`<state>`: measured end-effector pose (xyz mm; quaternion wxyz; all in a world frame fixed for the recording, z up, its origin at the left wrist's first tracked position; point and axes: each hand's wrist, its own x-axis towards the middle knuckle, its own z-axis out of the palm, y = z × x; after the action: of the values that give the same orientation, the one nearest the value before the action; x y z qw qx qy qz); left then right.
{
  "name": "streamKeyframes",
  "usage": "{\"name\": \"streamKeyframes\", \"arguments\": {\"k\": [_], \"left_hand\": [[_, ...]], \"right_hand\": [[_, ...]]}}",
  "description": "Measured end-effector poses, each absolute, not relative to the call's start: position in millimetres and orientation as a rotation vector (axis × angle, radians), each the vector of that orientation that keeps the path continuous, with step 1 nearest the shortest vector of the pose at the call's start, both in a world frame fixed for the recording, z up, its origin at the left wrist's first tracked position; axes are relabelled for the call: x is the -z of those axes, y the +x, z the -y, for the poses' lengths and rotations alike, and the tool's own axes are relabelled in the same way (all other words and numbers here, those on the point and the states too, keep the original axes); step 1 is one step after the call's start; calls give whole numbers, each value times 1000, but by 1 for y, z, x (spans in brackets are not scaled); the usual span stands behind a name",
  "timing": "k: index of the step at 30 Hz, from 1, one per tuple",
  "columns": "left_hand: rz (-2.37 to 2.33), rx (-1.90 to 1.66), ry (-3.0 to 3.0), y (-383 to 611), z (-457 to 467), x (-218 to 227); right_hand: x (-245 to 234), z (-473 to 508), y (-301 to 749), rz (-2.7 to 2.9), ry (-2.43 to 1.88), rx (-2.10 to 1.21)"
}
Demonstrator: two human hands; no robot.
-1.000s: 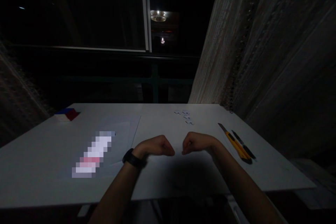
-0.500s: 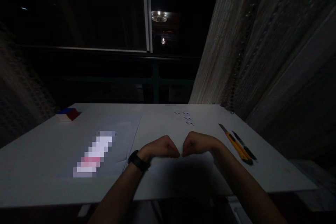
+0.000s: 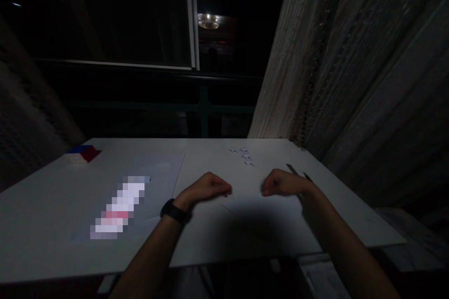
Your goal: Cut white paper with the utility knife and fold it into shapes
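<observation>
Over the white table (image 3: pixel 206 233), my left hand (image 3: pixel 208 187), with a black watch (image 3: pixel 174 211) on its wrist, has thumb and fingers pinched together. A tiny pale bit seems to show under its fingertips, too dim to name. Level with it on the right, my right hand (image 3: pixel 283 182) is curled with fingertips pressed together; whatever may be in them is hidden. A gap separates the two hands. Beneath them lies a dark shadow, with a thin line like a paper edge (image 3: pixel 228 209) near the left fingertips. Several small marked paper pieces (image 3: pixel 246 157) lie beyond the hands.
A utility knife's blade (image 3: pixel 292 168) and a second dark tip (image 3: pixel 307 177) show behind my right forearm. At left lie large paper sheets (image 3: pixel 168 173) with a bright, pixelated phone-like object (image 3: pixel 119 205). A blue, red and white cube (image 3: pixel 83 154) sits at the far left. Curtains (image 3: pixel 277 79) hang beyond.
My hands, almost touching at the fingertips before, have moved apart and slightly away from me. My right forearm now covers most of the yellow utility knife. The view has shifted a little.
</observation>
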<state>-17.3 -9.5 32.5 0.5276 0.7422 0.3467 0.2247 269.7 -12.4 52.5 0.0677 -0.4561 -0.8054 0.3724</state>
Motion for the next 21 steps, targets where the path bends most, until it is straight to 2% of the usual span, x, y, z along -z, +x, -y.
{"name": "streamKeyframes", "arguments": {"k": [8,21], "left_hand": [[-874,-413,1795,1,21,-29],[-852,-480,1779,-22,11,-37]], "right_hand": [[-49,17,233,2439,-1285,-1109],[-64,19,276,2368,-1359,-1090]]}}
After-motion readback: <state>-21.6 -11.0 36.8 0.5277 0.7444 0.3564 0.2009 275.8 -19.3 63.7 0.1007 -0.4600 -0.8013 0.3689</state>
